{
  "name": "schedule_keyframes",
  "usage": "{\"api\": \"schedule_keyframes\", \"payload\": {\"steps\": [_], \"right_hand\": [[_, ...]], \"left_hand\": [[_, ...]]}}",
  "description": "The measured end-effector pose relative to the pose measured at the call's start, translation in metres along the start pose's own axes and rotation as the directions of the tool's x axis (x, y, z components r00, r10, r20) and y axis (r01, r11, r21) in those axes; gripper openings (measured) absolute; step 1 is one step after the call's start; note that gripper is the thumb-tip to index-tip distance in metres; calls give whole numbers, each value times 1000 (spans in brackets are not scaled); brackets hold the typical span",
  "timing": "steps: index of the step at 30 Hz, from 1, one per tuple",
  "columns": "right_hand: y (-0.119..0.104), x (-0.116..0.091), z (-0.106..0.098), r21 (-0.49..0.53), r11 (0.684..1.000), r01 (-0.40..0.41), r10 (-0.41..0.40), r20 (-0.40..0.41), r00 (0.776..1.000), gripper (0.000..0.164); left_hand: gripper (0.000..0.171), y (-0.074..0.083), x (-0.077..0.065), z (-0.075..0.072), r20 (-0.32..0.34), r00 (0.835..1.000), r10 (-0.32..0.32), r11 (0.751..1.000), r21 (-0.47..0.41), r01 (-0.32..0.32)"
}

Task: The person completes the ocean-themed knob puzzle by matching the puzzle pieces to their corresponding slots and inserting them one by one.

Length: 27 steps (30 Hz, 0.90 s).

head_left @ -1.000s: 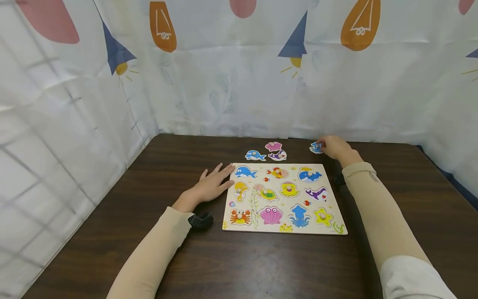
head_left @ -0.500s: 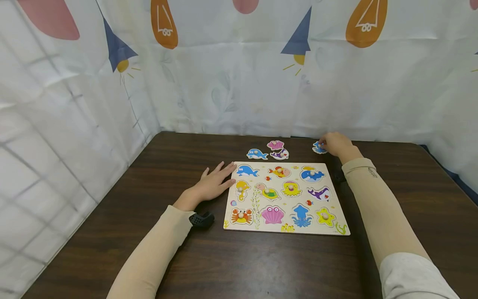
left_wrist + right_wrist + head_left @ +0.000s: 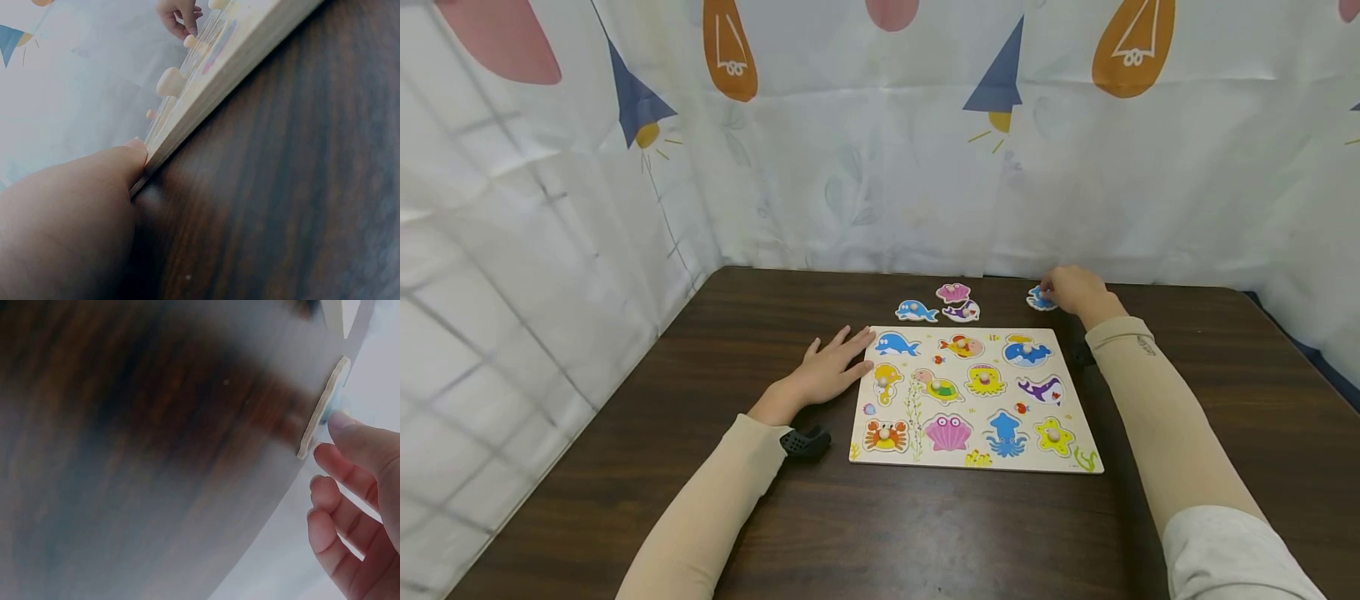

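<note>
My right hand [image 3: 1078, 293] pinches a blue puzzle piece [image 3: 1038, 298] between thumb and finger at the table's far side. In the right wrist view the piece [image 3: 322, 412] shows its pale wooden edge close over the table, with the other fingers loosely bent. My left hand [image 3: 822, 372] lies with fingers spread, fingertips at the left edge of a wooden sea-animal puzzle board [image 3: 970, 479]. Several knobbed pieces sit in the board, such as the crab [image 3: 886, 436] and the starfish [image 3: 1054, 437]. The pink shell, blue squid, blue dolphin and purple whale pictures on it have no knobs.
Behind the board lie a loose blue dolphin piece [image 3: 916, 311], a pink shell piece [image 3: 952, 292] and a purple whale piece [image 3: 961, 312], close together. The dark wooden table [image 3: 925, 533] ends at a printed cloth [image 3: 880, 183] along the back and left.
The head view has shifted slightly. Both hands keep nearly the same places, and the right hand stays at the blue puzzle piece.
</note>
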State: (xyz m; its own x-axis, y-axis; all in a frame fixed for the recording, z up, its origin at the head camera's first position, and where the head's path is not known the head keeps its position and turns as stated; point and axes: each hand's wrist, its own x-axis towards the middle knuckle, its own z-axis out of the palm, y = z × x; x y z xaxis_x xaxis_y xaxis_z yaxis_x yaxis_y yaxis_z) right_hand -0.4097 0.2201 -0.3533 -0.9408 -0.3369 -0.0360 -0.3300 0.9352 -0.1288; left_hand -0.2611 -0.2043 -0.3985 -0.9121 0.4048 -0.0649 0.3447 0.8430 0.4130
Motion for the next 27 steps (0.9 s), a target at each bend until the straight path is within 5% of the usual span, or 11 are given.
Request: {"api": "schedule_keyframes", "payload": {"steps": [27], "right_hand": [[-4, -31, -12, -6, 986, 165, -165, -64, 984, 20]], "left_hand": [[65, -1, 1, 1, -3, 1000, -4, 1000, 7, 4]]}}
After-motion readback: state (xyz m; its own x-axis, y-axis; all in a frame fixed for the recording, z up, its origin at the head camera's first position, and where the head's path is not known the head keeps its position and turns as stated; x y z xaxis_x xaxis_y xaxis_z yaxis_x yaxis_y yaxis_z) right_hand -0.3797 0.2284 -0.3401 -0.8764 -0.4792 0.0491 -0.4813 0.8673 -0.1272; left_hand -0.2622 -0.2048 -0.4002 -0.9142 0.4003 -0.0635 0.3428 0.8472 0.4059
